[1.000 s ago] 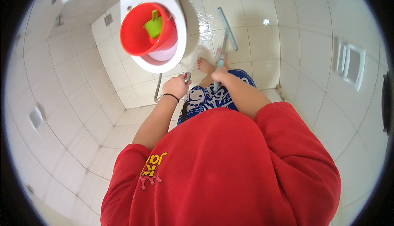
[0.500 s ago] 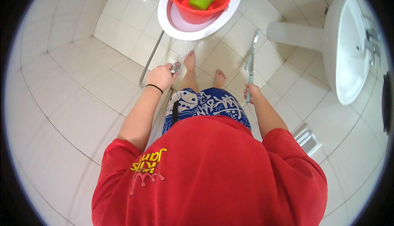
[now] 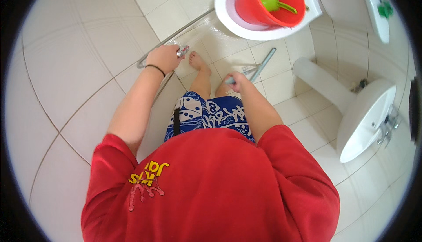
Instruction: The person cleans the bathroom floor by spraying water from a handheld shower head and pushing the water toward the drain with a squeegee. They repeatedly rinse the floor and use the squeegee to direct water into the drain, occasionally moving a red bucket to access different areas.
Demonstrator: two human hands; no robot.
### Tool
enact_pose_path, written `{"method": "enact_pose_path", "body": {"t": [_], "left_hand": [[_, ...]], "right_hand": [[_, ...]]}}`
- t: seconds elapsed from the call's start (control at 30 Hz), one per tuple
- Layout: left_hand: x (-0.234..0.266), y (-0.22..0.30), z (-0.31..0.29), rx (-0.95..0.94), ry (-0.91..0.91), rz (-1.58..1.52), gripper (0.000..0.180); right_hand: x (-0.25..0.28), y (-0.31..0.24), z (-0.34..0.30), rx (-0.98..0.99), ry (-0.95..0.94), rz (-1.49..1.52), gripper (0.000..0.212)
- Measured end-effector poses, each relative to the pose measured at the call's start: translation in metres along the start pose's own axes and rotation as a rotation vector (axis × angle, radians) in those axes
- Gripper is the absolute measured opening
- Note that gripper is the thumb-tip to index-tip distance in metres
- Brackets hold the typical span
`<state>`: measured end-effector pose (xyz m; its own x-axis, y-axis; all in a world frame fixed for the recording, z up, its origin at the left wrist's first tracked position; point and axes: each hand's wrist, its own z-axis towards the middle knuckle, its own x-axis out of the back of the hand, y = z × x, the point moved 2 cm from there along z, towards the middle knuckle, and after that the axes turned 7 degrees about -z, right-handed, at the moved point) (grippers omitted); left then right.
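My left hand, a dark band at its wrist, is closed around a chrome hand shower. Its grey metal hose runs along the wall side toward the toilet. On the right, my right hand grips the pale green handle of a squeegee. The squeegee's long blade slants away over the floor tiles, in front of the toilet; whether it touches them I cannot tell. Part of the handle is hidden by my fingers. Wet glints show on the tiles ahead of my feet.
A red bucket holding a green dipper sits tilted in view on the white toilet. At the right stands a white pedestal sink. A tiled wall rises close on my left.
My view has turned, so the toilet and sink appear farther right. My right hand has moved inward, and the squeegee has swung from pointing straight ahead to a slant. Both grips stay closed.
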<state>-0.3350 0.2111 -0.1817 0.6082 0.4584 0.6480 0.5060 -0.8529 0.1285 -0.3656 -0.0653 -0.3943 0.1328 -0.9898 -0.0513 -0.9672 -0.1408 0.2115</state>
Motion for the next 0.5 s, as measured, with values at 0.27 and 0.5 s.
{"method": "enact_pose_path", "body": {"t": [0.27, 0.5], "left_hand": [[0.088, -0.013, 0.037, 0.007, 0.198, -0.002, 0.024], [0.153, -0.042, 0.052, 0.085, 0.544, -0.475, 0.031]], "right_hand": [[-0.202, -0.141, -0.096, 0.097, -0.395, 0.408, 0.006], [-0.213, -0.256, -0.123, 0.047, -0.660, 0.390, 0.009]]}}
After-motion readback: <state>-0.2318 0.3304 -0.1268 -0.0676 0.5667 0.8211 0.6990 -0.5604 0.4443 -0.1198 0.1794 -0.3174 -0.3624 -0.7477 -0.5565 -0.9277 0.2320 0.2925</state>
